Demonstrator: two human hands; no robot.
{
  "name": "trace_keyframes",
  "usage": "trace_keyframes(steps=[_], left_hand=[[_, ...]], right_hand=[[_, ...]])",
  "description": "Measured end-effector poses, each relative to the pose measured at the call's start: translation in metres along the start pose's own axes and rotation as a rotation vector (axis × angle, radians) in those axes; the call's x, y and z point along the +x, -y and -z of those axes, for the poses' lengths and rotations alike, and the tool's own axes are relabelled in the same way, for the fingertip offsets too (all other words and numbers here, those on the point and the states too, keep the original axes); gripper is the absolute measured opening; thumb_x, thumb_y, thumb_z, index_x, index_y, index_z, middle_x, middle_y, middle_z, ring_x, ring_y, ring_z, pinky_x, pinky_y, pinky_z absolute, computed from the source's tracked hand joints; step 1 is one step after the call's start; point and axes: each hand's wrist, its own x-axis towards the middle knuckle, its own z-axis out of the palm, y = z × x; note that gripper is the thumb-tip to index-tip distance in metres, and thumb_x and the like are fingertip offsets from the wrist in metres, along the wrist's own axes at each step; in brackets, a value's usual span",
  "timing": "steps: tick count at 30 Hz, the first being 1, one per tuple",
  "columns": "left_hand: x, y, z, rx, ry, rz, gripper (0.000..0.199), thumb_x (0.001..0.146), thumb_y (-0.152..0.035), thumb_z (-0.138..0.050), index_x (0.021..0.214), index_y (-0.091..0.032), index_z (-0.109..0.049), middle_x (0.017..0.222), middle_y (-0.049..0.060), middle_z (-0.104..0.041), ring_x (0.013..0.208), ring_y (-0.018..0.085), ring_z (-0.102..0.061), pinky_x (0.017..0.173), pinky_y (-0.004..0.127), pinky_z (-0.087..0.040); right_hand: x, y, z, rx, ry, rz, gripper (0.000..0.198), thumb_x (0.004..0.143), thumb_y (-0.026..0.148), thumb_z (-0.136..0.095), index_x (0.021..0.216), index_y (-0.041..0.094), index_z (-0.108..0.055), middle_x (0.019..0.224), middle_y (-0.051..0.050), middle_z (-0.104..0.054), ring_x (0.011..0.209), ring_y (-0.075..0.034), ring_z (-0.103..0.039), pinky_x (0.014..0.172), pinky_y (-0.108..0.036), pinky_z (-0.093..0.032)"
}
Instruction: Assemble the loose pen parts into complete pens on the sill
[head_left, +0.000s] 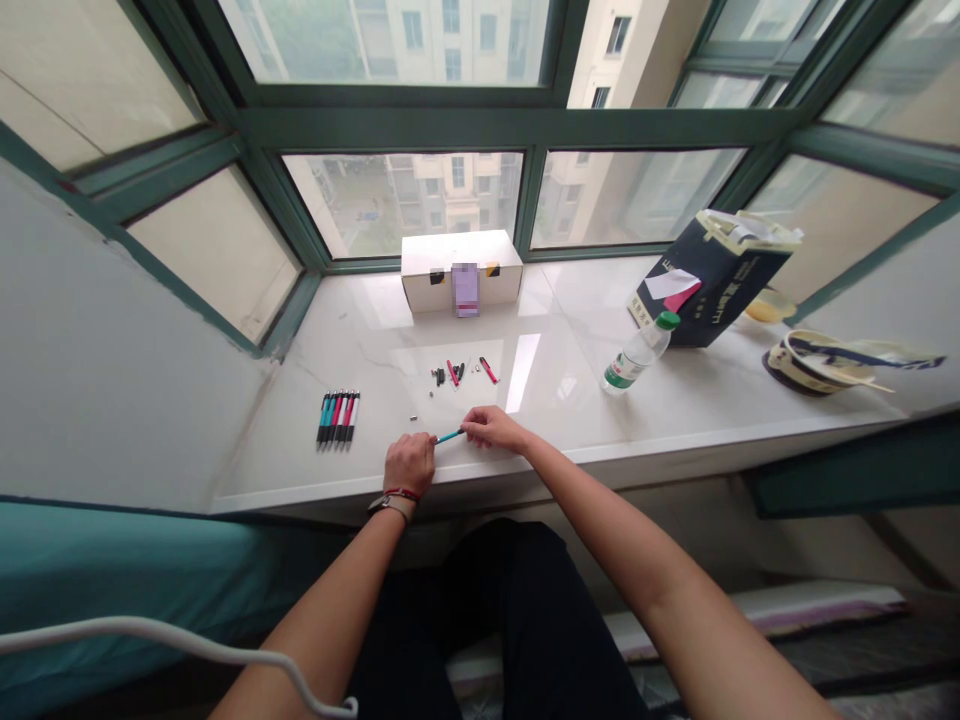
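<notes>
A teal pen (449,436) is held level between my two hands near the sill's front edge. My left hand (409,462) is closed around its dark end, and the fingers of my right hand (491,429) pinch the other end. Beyond them lie loose pen parts: a red barrel (452,372), black grips (439,377), another red and black pen piece (488,370) and small metal bits (413,418). To the left, several pens (338,419) in teal, red and white with black grips lie side by side in a row.
A white box (427,285) stands against the window on the marble sill (375,330). Rightward are a water bottle (637,355) with a green cap, a dark carton (705,285) and a bowl-like container (814,365). A white cable (187,650) crosses the lower left.
</notes>
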Motion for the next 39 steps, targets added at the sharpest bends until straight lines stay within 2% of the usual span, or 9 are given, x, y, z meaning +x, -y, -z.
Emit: trace_keyframes(steps=[3, 9, 13, 16, 20, 25, 28, 34, 39], left_hand=[[-0.0002, 0.0000, 0.0000, -0.002, -0.001, 0.003, 0.036, 0.101, -0.032, -0.031, 0.080, -0.021, -0.057, 0.078, 0.009, -0.065, 0.081, 0.024, -0.055, 0.072, 0.036, -0.032], [-0.0001, -0.0002, 0.0005, -0.005, 0.002, 0.003, 0.037, 0.102, -0.032, -0.030, 0.080, -0.021, -0.058, 0.078, 0.009, -0.064, 0.080, 0.024, -0.054, 0.071, 0.035, -0.031], [0.0001, -0.0005, 0.0009, 0.010, 0.004, -0.005, 0.038, 0.102, -0.032, -0.030, 0.079, -0.021, -0.057, 0.078, 0.008, -0.065, 0.081, 0.024, -0.055, 0.071, 0.036, -0.031], [0.0001, -0.0005, 0.0010, 0.005, 0.007, -0.003, 0.039, 0.102, -0.033, -0.028, 0.079, -0.021, -0.057, 0.078, 0.008, -0.064, 0.081, 0.024, -0.055, 0.072, 0.036, -0.032], [0.0000, -0.0003, -0.0002, -0.001, -0.004, -0.001, 0.041, 0.103, -0.033, -0.027, 0.080, -0.021, -0.058, 0.078, 0.009, -0.065, 0.081, 0.023, -0.054, 0.072, 0.036, -0.031], [0.0001, 0.0007, -0.0028, 0.002, -0.016, 0.014, 0.041, 0.103, -0.034, -0.028, 0.080, -0.020, -0.059, 0.078, 0.008, -0.065, 0.080, 0.023, -0.054, 0.072, 0.036, -0.031], [0.0000, 0.0005, -0.0029, 0.002, -0.016, 0.018, 0.042, 0.103, -0.034, -0.028, 0.079, -0.020, -0.059, 0.078, 0.008, -0.065, 0.081, 0.023, -0.055, 0.073, 0.035, -0.031], [0.0003, -0.0007, -0.0013, -0.013, -0.006, 0.036, 0.041, 0.102, -0.033, -0.029, 0.081, -0.020, -0.061, 0.079, 0.009, -0.065, 0.081, 0.023, -0.055, 0.074, 0.036, -0.032], [0.0003, -0.0006, -0.0010, 0.002, -0.005, 0.039, 0.042, 0.103, -0.035, -0.027, 0.081, -0.020, -0.060, 0.078, 0.008, -0.065, 0.081, 0.023, -0.055, 0.074, 0.035, -0.032]], right_hand=[[-0.0003, -0.0009, 0.0007, 0.016, 0.006, 0.027, 0.032, 0.075, 0.045, -0.077, 0.087, 0.016, -0.071, 0.078, -0.006, -0.074, 0.054, -0.013, -0.062, 0.043, -0.020, -0.042], [0.0014, -0.0030, -0.0013, -0.089, 0.012, 0.012, 0.035, 0.081, 0.049, -0.071, 0.075, 0.015, -0.069, 0.058, -0.002, -0.067, 0.045, -0.013, -0.058, 0.042, -0.021, -0.042], [0.0002, -0.0041, -0.0013, -0.067, 0.008, 0.073, 0.031, 0.074, 0.045, -0.078, 0.083, 0.015, -0.071, 0.066, -0.002, -0.070, 0.052, -0.013, -0.062, 0.045, -0.020, -0.043], [0.0005, -0.0046, -0.0020, -0.036, 0.026, 0.023, 0.034, 0.076, 0.048, -0.076, 0.086, 0.015, -0.072, 0.071, -0.005, -0.073, 0.053, -0.014, -0.064, 0.044, -0.021, -0.043], [0.0019, -0.0046, -0.0031, -0.062, -0.002, -0.016, 0.036, 0.084, 0.050, -0.068, 0.079, 0.014, -0.070, 0.062, -0.004, -0.069, 0.048, -0.014, -0.061, 0.044, -0.021, -0.043], [0.0012, -0.0043, 0.0002, -0.050, 0.039, -0.024, 0.031, 0.081, 0.045, -0.073, 0.094, 0.019, -0.068, 0.087, -0.005, -0.075, 0.064, -0.014, -0.067, 0.051, -0.020, -0.047], [0.0017, -0.0060, 0.0013, -0.064, 0.065, -0.069, 0.031, 0.087, 0.048, -0.065, 0.090, 0.017, -0.067, 0.080, -0.006, -0.073, 0.063, -0.014, -0.068, 0.052, -0.020, -0.048], [-0.0001, -0.0075, 0.0022, 0.010, -0.029, 0.051, 0.031, 0.075, 0.038, -0.078, 0.094, 0.021, -0.061, 0.088, -0.002, -0.070, 0.072, -0.016, -0.069, 0.054, -0.022, -0.051], [0.0010, -0.0094, -0.0008, 0.031, -0.072, 0.022, 0.028, 0.077, 0.042, -0.075, 0.088, 0.018, -0.063, 0.083, -0.004, -0.070, 0.074, -0.017, -0.070, 0.056, -0.023, -0.053]])
